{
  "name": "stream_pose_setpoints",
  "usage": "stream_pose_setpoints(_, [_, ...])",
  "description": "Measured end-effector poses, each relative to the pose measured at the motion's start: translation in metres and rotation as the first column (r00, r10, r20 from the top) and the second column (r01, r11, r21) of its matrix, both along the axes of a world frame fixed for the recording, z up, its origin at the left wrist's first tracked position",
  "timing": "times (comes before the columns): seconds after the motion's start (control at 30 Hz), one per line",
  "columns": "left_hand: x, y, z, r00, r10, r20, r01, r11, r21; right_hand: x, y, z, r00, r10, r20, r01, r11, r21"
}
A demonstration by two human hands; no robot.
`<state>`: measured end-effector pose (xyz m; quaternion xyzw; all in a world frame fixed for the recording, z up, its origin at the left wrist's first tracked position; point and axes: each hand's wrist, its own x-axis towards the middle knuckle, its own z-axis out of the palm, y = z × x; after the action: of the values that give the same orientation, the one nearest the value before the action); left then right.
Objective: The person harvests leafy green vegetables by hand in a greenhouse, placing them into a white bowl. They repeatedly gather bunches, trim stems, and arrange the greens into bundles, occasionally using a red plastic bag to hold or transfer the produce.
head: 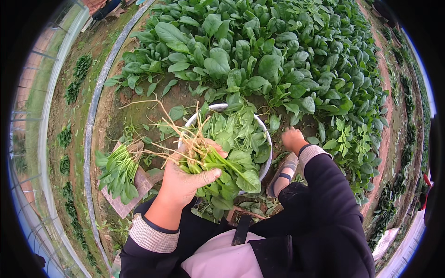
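Observation:
A bunch of leafy green plants, seemingly spinach, with bare pale roots is in my left hand, roots toward the upper left and leaves over the rim of a round basin. Cut or pulled leaves fill much of that basin. Down at the soil, right of the basin and beside my shoe, is my right hand, its fingers bent; whether it holds anything is hidden. Left of my left hand, a bundle of spinach lies on a flat board.
A dense bed of growing spinach spreads ahead and to the right. A grey hose or pipe runs along the left side. Rows of darker plants lie beyond it, near a transparent greenhouse wall. Part of another person shows at the upper left.

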<state>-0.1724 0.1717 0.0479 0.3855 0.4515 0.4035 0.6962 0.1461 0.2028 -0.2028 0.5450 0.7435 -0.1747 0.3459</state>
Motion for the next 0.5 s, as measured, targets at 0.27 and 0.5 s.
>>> stream_pose_setpoints(0.27, [-0.015, 0.006, -0.014, 0.987, 0.048, -0.152, -0.057, 0.997, -0.059, -0.037, 0.067, -0.066, 0.88, 0.253, -0.401, -0.134, 0.944, 0.302])
stream_pose_setpoints(0.5, [-0.03, -0.009, -0.014, 0.984, 0.139, -0.113, -0.144, 0.989, -0.031, -0.07, 0.109, -0.078, 0.817, 0.337, 0.467, -0.467, 0.862, 0.196])
